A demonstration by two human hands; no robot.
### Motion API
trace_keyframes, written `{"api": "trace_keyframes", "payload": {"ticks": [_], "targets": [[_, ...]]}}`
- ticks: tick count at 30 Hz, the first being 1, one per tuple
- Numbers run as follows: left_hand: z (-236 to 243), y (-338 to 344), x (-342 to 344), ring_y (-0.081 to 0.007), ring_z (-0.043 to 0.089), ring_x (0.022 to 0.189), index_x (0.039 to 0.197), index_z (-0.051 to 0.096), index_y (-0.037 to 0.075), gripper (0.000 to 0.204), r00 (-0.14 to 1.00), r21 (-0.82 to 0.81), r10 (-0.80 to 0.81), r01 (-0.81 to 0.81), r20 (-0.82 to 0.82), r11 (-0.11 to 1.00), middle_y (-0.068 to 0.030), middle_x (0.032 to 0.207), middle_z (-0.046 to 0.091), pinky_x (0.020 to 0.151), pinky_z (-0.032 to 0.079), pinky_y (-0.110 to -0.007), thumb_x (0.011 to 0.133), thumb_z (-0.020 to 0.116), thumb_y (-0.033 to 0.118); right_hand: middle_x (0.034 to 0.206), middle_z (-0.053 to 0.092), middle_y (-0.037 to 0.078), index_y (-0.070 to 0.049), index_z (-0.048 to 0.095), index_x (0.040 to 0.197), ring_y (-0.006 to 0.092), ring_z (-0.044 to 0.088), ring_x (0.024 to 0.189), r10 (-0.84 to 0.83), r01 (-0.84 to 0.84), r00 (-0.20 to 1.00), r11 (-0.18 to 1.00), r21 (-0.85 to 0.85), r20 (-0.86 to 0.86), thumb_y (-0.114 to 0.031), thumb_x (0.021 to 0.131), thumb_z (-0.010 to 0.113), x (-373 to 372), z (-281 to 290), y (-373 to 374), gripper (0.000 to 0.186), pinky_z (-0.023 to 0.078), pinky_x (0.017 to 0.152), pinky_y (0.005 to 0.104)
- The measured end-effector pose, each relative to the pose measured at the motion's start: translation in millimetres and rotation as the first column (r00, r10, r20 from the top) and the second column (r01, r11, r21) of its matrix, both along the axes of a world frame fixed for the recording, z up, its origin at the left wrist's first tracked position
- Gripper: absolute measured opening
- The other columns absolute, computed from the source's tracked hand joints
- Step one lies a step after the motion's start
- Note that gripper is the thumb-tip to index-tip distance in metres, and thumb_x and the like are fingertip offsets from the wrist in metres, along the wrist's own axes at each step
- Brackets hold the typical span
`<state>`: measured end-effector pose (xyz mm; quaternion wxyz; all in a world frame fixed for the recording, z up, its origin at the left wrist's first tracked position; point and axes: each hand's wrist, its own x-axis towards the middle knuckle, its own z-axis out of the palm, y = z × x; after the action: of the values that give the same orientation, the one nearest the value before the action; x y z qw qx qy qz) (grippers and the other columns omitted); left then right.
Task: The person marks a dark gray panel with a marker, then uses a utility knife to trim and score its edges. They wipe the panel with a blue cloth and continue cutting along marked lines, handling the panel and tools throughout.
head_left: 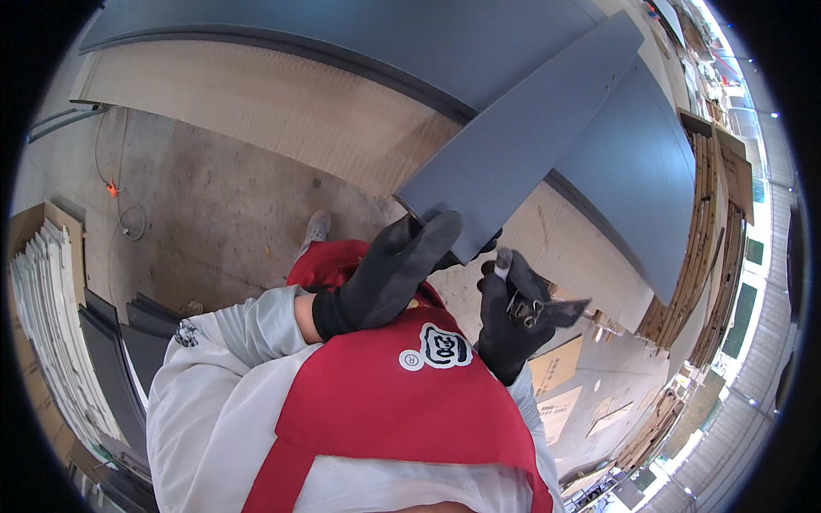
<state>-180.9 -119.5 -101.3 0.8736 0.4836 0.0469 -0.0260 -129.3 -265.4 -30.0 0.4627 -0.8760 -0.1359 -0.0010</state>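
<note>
A long grey panel [522,141] slants away from me to the upper right, its near end close to my waist. My left hand [389,269], in a black glove, is closed on that near end, thumb on the top face. Just right of the same end is my gloved right hand [517,303]. Its fingers are curled around a small dark tool [560,313] with a flat, blade-like end and shiny metal bits; its kind is unclear. Something small and pale [502,263] shows at the fingertips. The panel's far part lies over larger grey panels [342,43].
Cardboard-covered supports [256,103] carry the large panels. At the right, brown boards [705,231] are stacked. To the left stand white panels [60,316] and dark panels [111,359]. A thin cable [124,205] with an orange piece lies on the concrete floor [222,179].
</note>
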Motion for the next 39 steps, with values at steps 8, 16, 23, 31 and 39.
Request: {"api": "trace_keyframes", "payload": {"ticks": [8,16,23,31,39], "targets": [[5.9,9.2,-0.3,-0.0344,0.053,0.113,0.139,0.034,0.003,0.051,0.859,0.480,0.068,-0.347,0.507,0.806,-0.0255,0.129,0.044,0.094,0.047,-0.040,0.089,0.043,-0.006,0.079,0.067,0.014,0.001,0.067,0.094,0.0247,0.066,0.068,0.018,-0.026,0.992,0.998,0.065,0.126,-0.001,0.069,0.073,3.5,-5.1,1.9,0.025,0.052,0.061,0.0307],[0.5,3.5,0.4,-0.0344,0.055,0.109,0.136,0.035,-0.001,0.053,1.000,0.200,-0.016,0.012,0.020,0.980,-0.0247,0.126,0.048,0.091,0.048,-0.038,0.084,0.043,-0.005,0.078,0.067,0.011,-0.001,0.067,0.093,0.0203,0.066,0.064,0.106,-0.076,0.952,0.991,-0.114,0.287,-0.002,0.069,0.074,4.4,0.7,2.9,0.025,0.051,0.058,0.0302],[-2.6,2.3,-0.9,-0.0231,0.057,0.112,0.129,0.041,-0.002,0.042,0.990,0.411,0.029,-0.084,0.139,0.908,-0.0189,0.123,0.053,0.095,0.049,-0.031,0.102,0.029,0.027,0.078,0.067,0.011,-0.002,0.068,0.095,0.0224,0.066,0.066,0.058,-0.038,0.951,0.997,-0.071,0.305,-0.004,0.069,0.073,2.4,5.3,6.6,0.026,0.051,0.058,0.0305],[1.6,6.9,6.2,-0.0249,0.054,0.117,0.129,0.042,-0.001,0.039,0.998,0.226,0.025,-0.036,0.054,0.973,-0.0201,0.127,0.051,0.098,0.047,-0.033,0.102,0.027,0.023,0.081,0.068,0.013,-0.001,0.067,0.096,0.0244,0.066,0.068,0.116,-0.056,0.932,0.982,-0.180,0.344,-0.003,0.070,0.074,4.4,3.3,3.7,0.027,0.052,0.061,0.0307],[7.1,9.0,6.7,-0.0242,0.057,0.112,0.127,0.044,-0.003,0.040,0.993,0.251,0.040,-0.068,0.114,0.966,-0.0181,0.122,0.055,0.098,0.046,-0.032,0.102,0.029,0.024,0.072,0.066,0.008,-0.003,0.069,0.090,0.0130,0.062,0.061,0.162,-0.096,0.905,0.979,-0.182,0.393,-0.005,0.076,0.074,0.2,-2.7,2.9,0.015,0.047,0.054,0.0250]]}}
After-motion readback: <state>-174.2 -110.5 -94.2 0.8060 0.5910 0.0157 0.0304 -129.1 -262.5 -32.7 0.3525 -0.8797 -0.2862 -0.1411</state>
